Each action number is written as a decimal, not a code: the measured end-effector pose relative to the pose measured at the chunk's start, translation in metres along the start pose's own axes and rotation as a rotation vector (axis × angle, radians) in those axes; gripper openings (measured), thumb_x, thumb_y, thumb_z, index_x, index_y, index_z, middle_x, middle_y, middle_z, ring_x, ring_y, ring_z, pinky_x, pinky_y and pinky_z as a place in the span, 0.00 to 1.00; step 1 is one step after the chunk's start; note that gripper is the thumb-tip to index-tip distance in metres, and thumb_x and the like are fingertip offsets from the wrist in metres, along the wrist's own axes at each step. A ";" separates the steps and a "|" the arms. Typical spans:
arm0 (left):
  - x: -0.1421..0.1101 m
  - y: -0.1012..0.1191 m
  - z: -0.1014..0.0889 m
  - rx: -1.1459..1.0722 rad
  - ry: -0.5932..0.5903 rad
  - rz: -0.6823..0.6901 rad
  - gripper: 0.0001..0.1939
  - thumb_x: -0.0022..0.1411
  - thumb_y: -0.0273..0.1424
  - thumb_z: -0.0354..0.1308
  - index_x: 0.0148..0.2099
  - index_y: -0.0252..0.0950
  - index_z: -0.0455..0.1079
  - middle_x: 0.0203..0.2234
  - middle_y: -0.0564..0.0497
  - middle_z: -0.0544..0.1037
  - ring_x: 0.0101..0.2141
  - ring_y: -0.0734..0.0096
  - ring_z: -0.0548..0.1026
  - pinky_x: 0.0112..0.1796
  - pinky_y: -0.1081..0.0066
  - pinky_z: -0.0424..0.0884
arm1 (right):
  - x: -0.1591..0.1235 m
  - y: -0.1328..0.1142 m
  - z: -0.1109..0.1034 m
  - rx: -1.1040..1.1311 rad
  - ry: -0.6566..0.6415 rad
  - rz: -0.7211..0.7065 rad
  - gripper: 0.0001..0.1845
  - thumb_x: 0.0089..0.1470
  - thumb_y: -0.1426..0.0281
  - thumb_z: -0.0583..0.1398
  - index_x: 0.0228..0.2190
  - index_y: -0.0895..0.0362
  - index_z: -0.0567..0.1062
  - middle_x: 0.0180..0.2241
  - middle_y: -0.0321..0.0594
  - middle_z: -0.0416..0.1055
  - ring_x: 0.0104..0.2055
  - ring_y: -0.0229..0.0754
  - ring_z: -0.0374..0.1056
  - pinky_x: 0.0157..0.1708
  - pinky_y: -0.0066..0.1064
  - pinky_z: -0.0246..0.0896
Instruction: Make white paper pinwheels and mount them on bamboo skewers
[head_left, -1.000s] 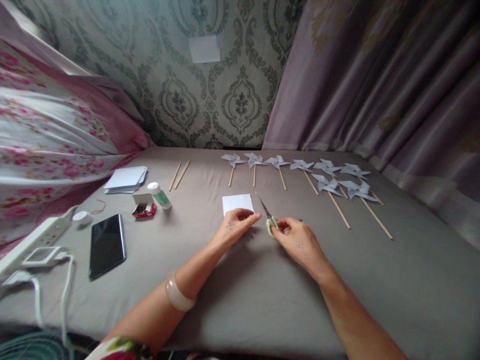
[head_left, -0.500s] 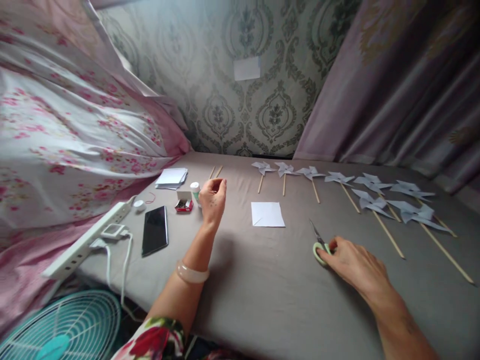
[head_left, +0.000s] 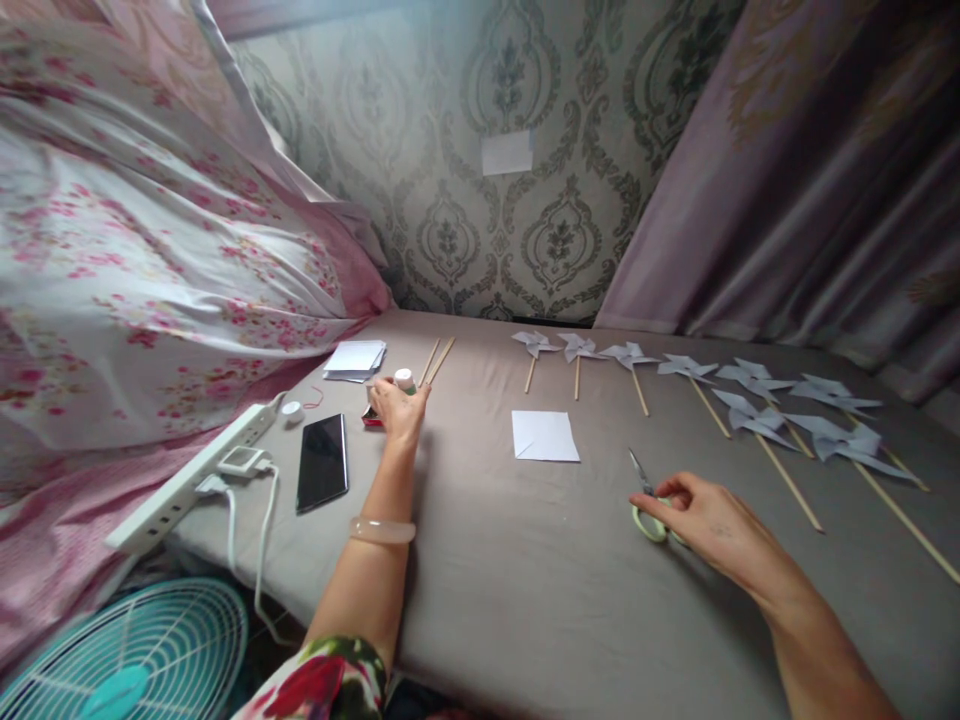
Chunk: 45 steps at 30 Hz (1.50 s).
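On the left side of the counter (head_left: 480, 580), my left hand (head_left: 400, 408) is over the small red box (head_left: 370, 420), fingers bent; they hide what is beneath them, so I cannot tell whether they grip anything. A careless push of my knuckles could tip that box or topple the white-capped bottle (head_left: 404, 379) just beyond. Toward the middle the square sheet (head_left: 546, 435) lies flat, touched by neither hand; a forearm dragged across might shift or crease it. Farther right, my right hand (head_left: 712, 515) grips the scissors (head_left: 642, 475) by their handles, the tip pointing far and left, so a leftward swing could nick the paper. Counting from the left, I have one fan (head_left: 127, 640) down at the near left, one power strip (head_left: 199, 475), one round white piece (head_left: 292, 412), one phone (head_left: 322, 463), one paper stack (head_left: 355, 358) whose sheets I cannot count, one box, one bottle, two loose sticks (head_left: 442, 361), one sheet, one pair of scissors, and eight pinwheels (head_left: 686, 367) across the far right.
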<state>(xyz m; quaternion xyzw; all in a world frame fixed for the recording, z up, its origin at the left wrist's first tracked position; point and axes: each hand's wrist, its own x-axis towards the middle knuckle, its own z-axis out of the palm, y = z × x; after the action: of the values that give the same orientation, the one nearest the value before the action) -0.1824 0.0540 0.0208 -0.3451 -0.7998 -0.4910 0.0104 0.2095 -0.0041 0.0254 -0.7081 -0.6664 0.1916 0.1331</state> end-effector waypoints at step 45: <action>-0.109 0.067 0.039 -0.878 -0.813 -0.272 0.13 0.40 0.28 0.58 0.33 0.32 0.73 0.28 0.46 0.77 0.32 0.67 0.74 0.36 0.67 0.68 | 0.086 -0.119 0.002 1.246 0.002 -0.250 0.20 0.36 0.58 0.67 0.29 0.56 0.71 0.24 0.33 0.67 0.24 0.33 0.63 0.23 0.26 0.59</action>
<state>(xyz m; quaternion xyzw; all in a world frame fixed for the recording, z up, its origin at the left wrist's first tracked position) -0.0490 0.0447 0.0144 -0.3718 -0.4998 -0.6007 -0.5012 0.1058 0.0902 0.0685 -0.4147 -0.5075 0.5257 0.5423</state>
